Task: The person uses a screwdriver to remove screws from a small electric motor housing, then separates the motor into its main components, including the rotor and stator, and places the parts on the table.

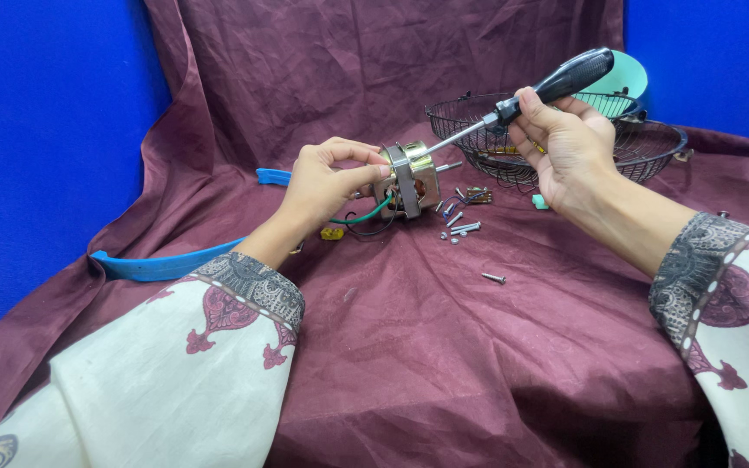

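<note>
Nearest to me, over the maroon cloth (pixel 444 347) that covers the desk, my two patterned sleeves come in from the bottom corners, both cut off by the frame's edge. A little farther out a lone screw (pixel 493 278) lies on the cloth, and beyond it a scatter of screws (pixel 461 229) and small bits sits just beside the motor, too small for me to tell apart. My left hand (pixel 322 186) is closed on the small fan motor (pixel 409 179), thumb and fingertips pinching its metal frame and holding it just above the cloth at the middle of the scene; a green wire (pixel 366 217) and dark wires trail from its underside, and my fingers hide its left face. The motor's short shaft points right. My right hand (pixel 565 143) is wrapped tight around the black-handled screwdriver (pixel 522 100), whose long axis slants from the handle end at upper right down to the tip at lower left, where the tip meets the top of the motor; the exact contact point is hard to make out. To the left a blue plastic strip (pixel 166 262) curves across the cloth, partly hidden behind my left arm. Farthest off, behind my right hand, stand two wire fan guards (pixel 643 147) with a pale green piece (pixel 626 78) behind them, against a blue backdrop (pixel 45 130).
</note>
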